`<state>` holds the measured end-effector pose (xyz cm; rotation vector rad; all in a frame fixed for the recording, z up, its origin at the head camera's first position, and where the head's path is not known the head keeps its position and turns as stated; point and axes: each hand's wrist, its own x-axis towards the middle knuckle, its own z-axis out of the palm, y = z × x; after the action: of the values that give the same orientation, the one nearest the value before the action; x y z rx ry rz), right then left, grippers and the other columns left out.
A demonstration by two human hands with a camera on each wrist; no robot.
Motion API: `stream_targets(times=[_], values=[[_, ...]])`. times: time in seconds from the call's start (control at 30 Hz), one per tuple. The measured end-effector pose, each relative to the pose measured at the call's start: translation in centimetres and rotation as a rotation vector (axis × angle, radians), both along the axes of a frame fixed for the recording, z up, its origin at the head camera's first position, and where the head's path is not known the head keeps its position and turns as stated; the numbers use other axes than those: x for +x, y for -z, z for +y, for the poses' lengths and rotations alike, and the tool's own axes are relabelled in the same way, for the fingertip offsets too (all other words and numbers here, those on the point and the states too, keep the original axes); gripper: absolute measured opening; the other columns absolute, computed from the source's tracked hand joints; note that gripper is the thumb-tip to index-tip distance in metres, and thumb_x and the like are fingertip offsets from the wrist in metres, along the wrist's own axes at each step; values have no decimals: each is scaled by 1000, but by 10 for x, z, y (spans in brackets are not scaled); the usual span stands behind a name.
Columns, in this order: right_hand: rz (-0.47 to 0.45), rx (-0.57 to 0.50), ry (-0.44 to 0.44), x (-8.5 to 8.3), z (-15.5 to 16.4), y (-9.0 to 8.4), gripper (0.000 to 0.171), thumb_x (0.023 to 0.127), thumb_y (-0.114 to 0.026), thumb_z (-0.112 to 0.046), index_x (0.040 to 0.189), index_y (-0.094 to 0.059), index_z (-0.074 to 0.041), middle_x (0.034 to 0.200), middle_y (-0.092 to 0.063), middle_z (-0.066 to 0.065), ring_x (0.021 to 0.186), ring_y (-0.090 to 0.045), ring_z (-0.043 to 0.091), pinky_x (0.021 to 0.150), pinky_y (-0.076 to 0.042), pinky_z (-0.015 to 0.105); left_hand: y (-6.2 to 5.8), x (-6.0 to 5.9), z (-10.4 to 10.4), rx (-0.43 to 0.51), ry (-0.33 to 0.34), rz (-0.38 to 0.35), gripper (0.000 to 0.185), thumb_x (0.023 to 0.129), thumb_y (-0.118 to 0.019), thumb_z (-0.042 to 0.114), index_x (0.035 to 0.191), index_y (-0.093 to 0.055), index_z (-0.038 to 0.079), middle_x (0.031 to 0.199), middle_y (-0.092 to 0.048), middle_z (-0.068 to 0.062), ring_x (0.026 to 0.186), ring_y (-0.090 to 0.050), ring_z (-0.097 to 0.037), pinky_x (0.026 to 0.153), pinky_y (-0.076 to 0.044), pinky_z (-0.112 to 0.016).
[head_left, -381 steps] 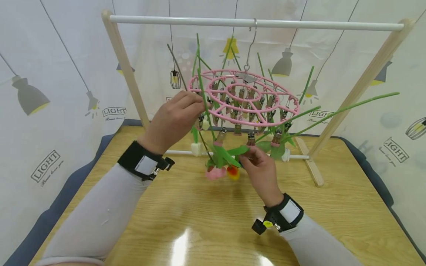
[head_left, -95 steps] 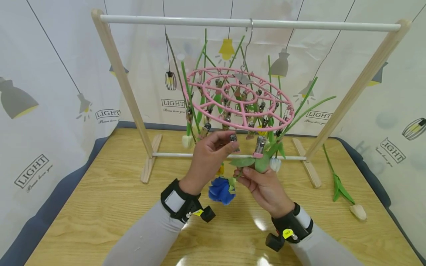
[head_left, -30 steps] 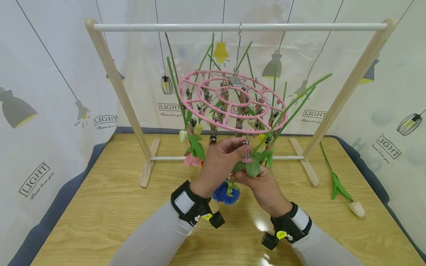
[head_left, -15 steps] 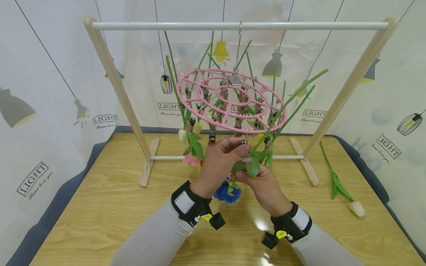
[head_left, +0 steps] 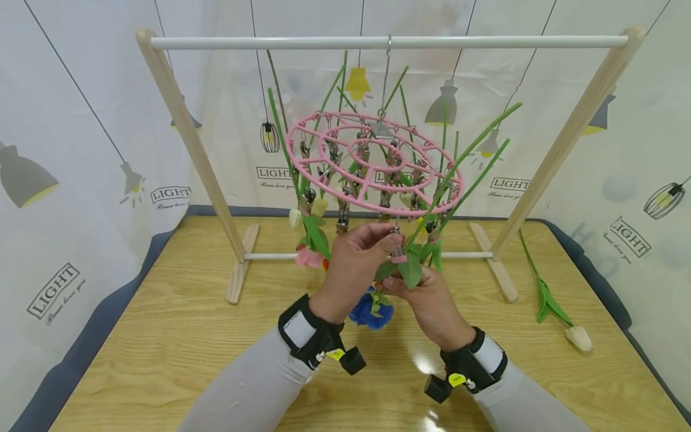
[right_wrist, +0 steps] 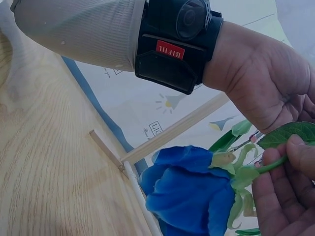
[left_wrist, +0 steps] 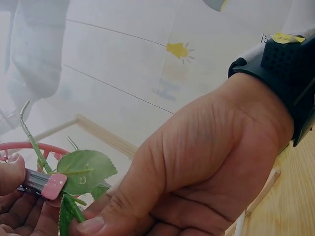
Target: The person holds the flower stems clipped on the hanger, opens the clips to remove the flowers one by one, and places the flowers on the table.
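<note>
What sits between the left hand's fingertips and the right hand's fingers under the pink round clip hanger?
In the head view, a pink-tipped metal clip and green leaves of the blue artificial rose lie between the left hand and right hand.

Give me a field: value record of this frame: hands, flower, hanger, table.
left hand: pinches a pink-tipped metal clip under the hanger
right hand: holds the blue rose by its green stem, head hanging down
leaf: lies against the clip's pink tip
hanger: pink round clip hanger hooked on the white rail, several flowers clipped upside down
table: a cream tulip lies at the right
</note>
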<state>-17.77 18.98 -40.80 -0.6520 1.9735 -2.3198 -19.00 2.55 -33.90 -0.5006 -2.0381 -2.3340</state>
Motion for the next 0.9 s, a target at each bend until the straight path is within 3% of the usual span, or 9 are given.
stream_targets(times=[0.17, 0.37, 0.6, 0.77, 0.9], values=[[-9, 4, 5, 0, 1, -1, 23, 102, -65, -4, 110, -77, -22, 108, -77, -8, 99, -75, 11, 94, -62, 33, 1, 0, 0, -3, -13, 39, 22, 101, -71, 24, 117, -76, 10, 111, -78, -8, 102, -72, -15, 86, -57, -27], [-10, 40, 10, 2, 3, -1, 20, 103, -65, -7, 112, -76, -20, 109, -77, -8, 100, -74, 11, 95, -61, 33, 2, 0, 0, 2, -20, 57, 21, 102, -69, 22, 117, -75, 9, 113, -78, -10, 106, -72, -17, 97, -58, -32], [-23, 70, 17, 2, 4, -1, 16, 102, -65, -7, 103, -78, -17, 98, -79, -5, 96, -75, 11, 92, -61, 31, 2, -1, -3, 45, -29, 116, 22, 102, -68, 16, 118, -73, 1, 111, -76, -16, 103, -72, -14, 97, -60, -36], [-15, 84, 10, 3, 6, 1, 13, 103, -65, -9, 106, -78, -10, 101, -79, -4, 97, -75, 11, 91, -61, 30, 3, 0, -4, 70, -29, 64, 23, 99, -74, 20, 119, -75, 10, 111, -78, -11, 104, -74, -17, 99, -60, -36], [0, 108, 10, 4, 10, 3, 18, 104, -64, -9, 112, -73, 4, 102, -78, -5, 98, -75, 12, 92, -61, 31, 4, 0, -5, 67, -28, 49, 27, 98, -75, 23, 123, -75, 14, 114, -78, -9, 104, -74, -18, 99, -60, -35]])
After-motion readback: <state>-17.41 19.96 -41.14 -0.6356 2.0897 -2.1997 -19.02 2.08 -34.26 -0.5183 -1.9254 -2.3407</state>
